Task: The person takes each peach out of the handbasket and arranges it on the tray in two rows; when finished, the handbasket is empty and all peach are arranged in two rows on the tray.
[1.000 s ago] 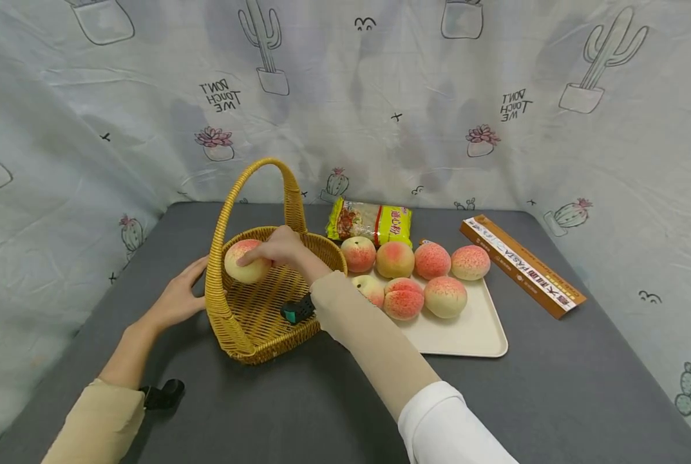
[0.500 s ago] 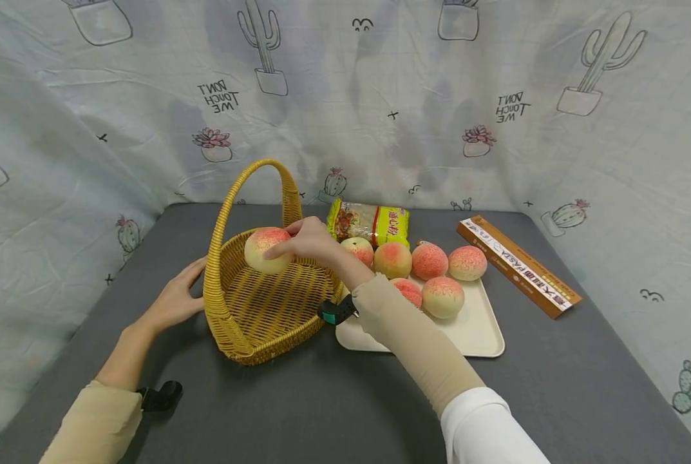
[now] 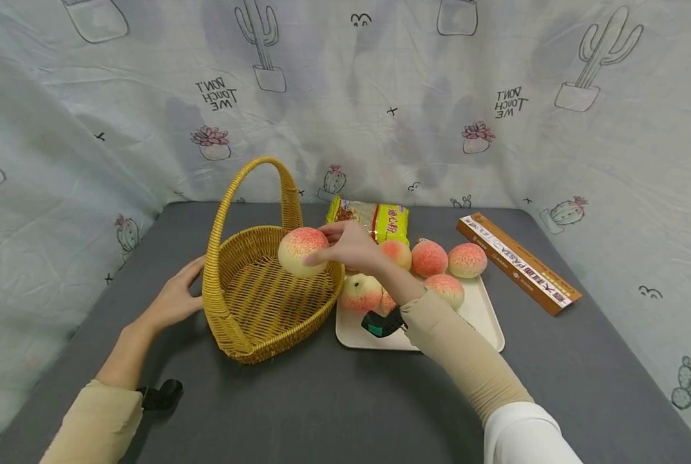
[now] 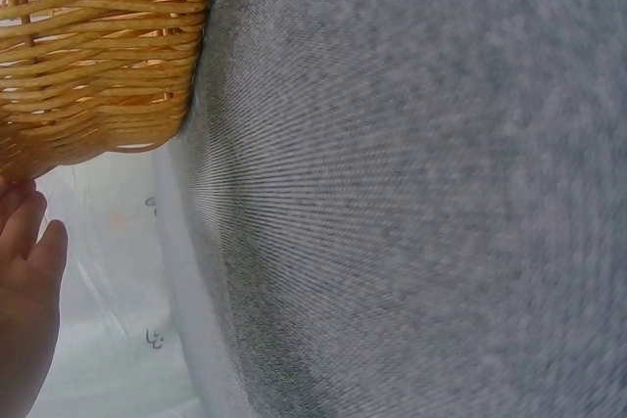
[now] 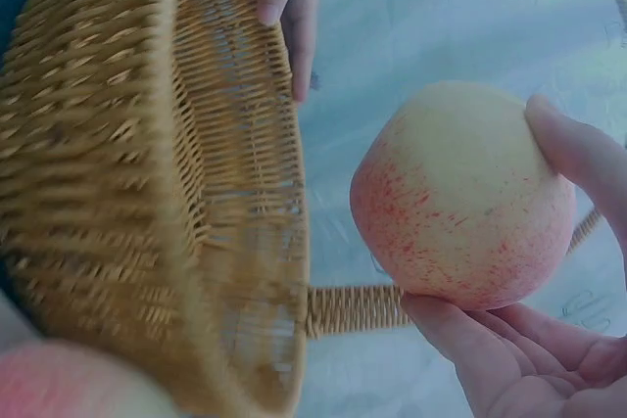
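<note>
My right hand (image 3: pixel 353 248) pinches a pink-and-cream peach (image 3: pixel 302 251) between thumb and fingers, above the right part of the woven basket (image 3: pixel 229 332). In the right wrist view the peach (image 5: pixel 460 193) is seen close, thumb on one side and fingers on the other, past the basket rim (image 5: pixel 294 212). On the basket's left side, my left hand (image 3: pixel 176 296) rests with extended fingers against the wicker. The left wrist view shows its fingers (image 4: pixel 24 232) right at the basket wall (image 4: pixel 98 66). Several more peaches (image 3: pixel 429 259) lie on a cream tray (image 3: pixel 484 328), some partly behind my right arm.
A yellow noodle packet (image 3: pixel 393 223) lies behind the tray. To the right is a long brown pasta box (image 3: pixel 519 263). The tall basket handle (image 3: pixel 220 219) arches over the basket. A patterned cloth (image 3: pixel 345 96) hangs behind the grey table (image 3: pixel 322 412).
My right hand has carried the peach rightward from the basket's left part to above its right side, close to the tray. The left hand stays at the basket.
</note>
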Demonstrator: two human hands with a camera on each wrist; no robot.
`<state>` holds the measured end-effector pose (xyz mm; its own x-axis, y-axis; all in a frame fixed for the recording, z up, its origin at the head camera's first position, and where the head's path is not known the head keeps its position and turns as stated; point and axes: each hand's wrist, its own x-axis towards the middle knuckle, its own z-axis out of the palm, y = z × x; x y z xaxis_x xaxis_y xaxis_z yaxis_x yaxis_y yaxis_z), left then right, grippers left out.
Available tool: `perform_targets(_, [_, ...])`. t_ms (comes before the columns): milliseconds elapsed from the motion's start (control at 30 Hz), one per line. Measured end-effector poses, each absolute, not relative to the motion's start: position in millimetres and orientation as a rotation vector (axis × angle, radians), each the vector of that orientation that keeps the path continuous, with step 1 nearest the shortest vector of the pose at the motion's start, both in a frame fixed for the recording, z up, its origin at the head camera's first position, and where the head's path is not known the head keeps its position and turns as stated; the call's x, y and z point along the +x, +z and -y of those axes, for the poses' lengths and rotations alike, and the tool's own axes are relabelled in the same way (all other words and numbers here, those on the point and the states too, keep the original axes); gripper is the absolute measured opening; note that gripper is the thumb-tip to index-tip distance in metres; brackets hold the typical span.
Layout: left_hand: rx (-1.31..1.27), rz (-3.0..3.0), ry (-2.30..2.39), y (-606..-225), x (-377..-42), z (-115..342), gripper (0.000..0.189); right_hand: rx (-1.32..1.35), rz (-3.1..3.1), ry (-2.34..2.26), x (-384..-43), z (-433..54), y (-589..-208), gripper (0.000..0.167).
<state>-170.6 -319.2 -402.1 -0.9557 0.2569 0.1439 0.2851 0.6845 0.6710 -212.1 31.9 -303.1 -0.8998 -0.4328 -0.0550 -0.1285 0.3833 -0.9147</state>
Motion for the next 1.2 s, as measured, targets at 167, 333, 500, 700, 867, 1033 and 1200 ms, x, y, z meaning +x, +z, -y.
perform_targets(167, [-0.469,2.853,-1.128,-399.9,-170.2,319.3,0.087,-0.407,-2.304,-1.6,-201.8,-55.9,-304.9,0.068])
perform_targets(333, [-0.477,2.843,-1.129,-400.4,-170.4,319.6,0.086,-0.332,-2.324,-1.613,-190.9,-81.9,-308.9,0.068])
perform_targets(500, [-0.467,2.855,-1.118,-399.0,-170.4,319.0,0.088,-0.298,-2.328,-1.651,-182.8,-106.7,-311.1,0.069])
perform_targets(700, [-0.453,2.876,-1.106,-398.1,-169.8,318.6,0.088,-0.305,-2.323,-1.719,-174.5,-132.7,-313.0,0.069])
perform_targets(867, [-0.441,2.885,-1.098,-398.1,-169.6,318.0,0.087,-0.293,-2.307,-1.789,-167.4,-152.3,-318.9,0.066])
perform_targets(1033, [-0.432,2.887,-1.091,-398.4,-169.7,317.9,0.088,-0.28,-2.329,-1.759,-158.5,-172.7,-320.3,0.069])
perform_targets(1200, [-0.444,2.872,-1.085,-399.3,-170.3,316.9,0.086,-0.256,-2.356,-1.78,-149.2,-195.3,-319.9,0.076])
